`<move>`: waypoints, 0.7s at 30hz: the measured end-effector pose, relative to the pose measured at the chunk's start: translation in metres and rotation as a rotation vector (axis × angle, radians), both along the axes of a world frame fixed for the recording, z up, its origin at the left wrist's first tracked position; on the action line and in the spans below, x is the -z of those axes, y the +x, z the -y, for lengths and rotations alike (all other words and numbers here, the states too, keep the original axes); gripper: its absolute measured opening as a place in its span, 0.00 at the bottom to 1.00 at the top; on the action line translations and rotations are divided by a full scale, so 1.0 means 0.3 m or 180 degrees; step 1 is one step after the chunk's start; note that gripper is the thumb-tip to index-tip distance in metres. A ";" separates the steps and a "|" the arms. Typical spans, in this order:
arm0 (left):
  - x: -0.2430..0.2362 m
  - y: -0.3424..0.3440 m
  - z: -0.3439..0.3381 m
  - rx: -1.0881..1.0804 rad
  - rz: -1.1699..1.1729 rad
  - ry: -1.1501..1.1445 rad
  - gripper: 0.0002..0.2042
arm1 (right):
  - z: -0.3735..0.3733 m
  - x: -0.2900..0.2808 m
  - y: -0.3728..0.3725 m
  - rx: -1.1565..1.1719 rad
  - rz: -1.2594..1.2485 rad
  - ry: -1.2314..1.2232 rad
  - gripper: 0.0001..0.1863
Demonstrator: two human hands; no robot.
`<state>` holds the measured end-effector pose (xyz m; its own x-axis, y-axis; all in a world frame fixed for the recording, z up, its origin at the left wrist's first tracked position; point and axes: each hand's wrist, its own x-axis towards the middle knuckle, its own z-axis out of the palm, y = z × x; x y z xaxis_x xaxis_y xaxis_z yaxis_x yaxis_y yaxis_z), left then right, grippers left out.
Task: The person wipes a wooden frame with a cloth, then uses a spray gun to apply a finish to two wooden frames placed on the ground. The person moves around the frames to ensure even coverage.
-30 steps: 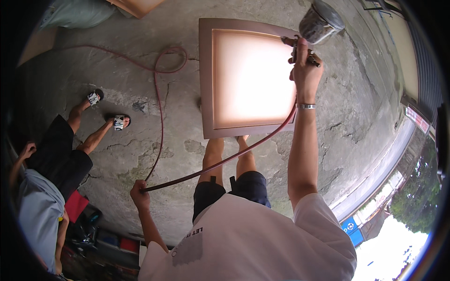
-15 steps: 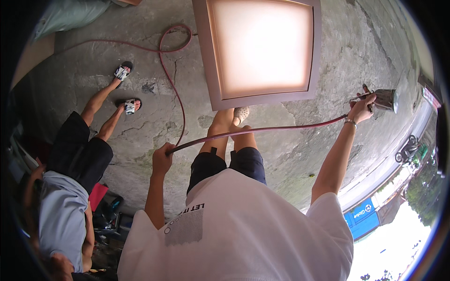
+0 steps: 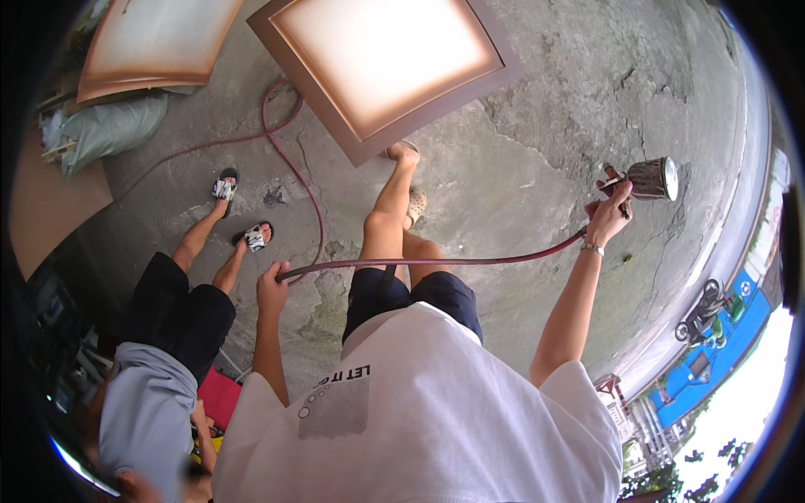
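Observation:
Out to the right, my right hand (image 3: pixel 609 220) is wrapped round a spray gun (image 3: pixel 651 179) with a stained metal cup. A dark red hose (image 3: pixel 436 262) runs from the gun across my legs. My left hand (image 3: pixel 271 289) grips that hose, which then drops behind it to the floor. Ahead of my feet, apart from both hands, is a framed panel (image 3: pixel 390 63); its middle is white and its border brown. What supports the panel is hidden.
A person in a grey shirt (image 3: pixel 151 402) stands to my left, wearing sandals. Beyond lie a looped stretch of hose, a greenish sack (image 3: pixel 117 130) and a second brown-edged panel (image 3: pixel 159 42). The concrete floor (image 3: pixel 537 168) is cracked. A motorcycle (image 3: pixel 704 314) is far right.
My view has turned, so the panel appears tilted and farther left, and the second panel has come into sight. Both hands keep their holds; the spray gun appears slightly nearer my body.

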<state>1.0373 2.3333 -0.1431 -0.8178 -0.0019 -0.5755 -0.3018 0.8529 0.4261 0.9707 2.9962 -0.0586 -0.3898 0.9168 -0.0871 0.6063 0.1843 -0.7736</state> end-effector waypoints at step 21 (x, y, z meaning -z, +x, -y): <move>-0.275 0.184 0.111 0.1600 -0.0184 -0.0107 0.10 | 0.199 0.089 0.819 0.0682 -0.0827 0.0050 0.31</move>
